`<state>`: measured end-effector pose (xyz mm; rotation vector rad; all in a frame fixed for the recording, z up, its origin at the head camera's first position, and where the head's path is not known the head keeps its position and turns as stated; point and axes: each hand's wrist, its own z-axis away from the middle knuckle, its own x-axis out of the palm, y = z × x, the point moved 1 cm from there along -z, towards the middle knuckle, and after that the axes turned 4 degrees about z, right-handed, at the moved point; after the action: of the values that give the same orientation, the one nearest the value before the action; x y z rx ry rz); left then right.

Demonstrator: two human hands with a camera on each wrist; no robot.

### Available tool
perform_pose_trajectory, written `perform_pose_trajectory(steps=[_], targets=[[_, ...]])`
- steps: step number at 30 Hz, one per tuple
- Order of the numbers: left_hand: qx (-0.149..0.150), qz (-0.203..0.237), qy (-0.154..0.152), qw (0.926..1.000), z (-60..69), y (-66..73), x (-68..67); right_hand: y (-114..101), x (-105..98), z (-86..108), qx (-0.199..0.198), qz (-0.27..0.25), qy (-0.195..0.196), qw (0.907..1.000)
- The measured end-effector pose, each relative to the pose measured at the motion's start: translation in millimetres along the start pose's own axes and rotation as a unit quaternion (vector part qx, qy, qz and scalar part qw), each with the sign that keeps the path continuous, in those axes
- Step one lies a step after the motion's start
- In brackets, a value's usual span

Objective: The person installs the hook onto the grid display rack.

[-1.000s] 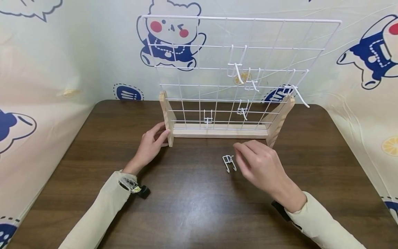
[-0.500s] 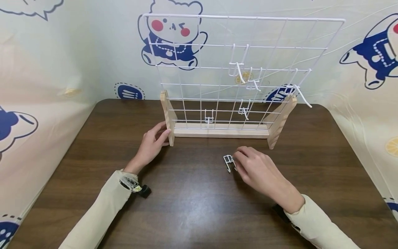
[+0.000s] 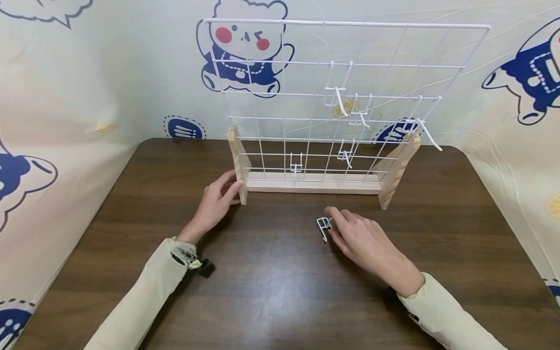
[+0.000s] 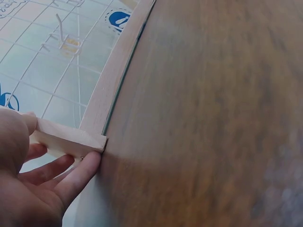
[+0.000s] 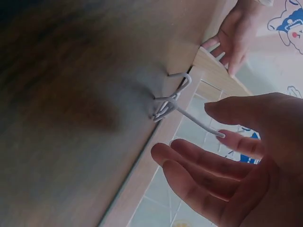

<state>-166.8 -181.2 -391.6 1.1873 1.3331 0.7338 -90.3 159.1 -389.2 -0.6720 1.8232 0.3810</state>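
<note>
A white wire grid rack stands on two wooden side supports joined by a wooden bar. My left hand holds its left wooden support, thumb on one side and fingers on the other. On the table in front of the bar lies a loose white wire hook. My right hand is over that hook, partly covering it. In the right wrist view the prong of the hook points up between thumb and fingers, its tip at the index finger. Those fingers are spread and not closed around it.
Several white hooks hang on the grid, among them a long one near the middle and another at the right edge. The brown wooden table reaches back to a printed cloth.
My right hand has come down and slightly left to the loose hook, and its fingers have spread. My left hand stays at the left support. The view has shifted slightly.
</note>
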Motion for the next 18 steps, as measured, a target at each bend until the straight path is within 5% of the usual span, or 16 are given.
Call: perform_pose_trajectory(steps=[11,18], targets=[[0.000,-0.007,0.004,1.0000,0.1,-1.5,-0.6,3,4,-1.2,-0.032,-0.008,-0.010,0.9994],[-0.005,-0.010,0.009,0.9999,-7.2,-32.9,-1.5,4,-2,0.7,-0.039,-0.023,-0.042,0.9981]])
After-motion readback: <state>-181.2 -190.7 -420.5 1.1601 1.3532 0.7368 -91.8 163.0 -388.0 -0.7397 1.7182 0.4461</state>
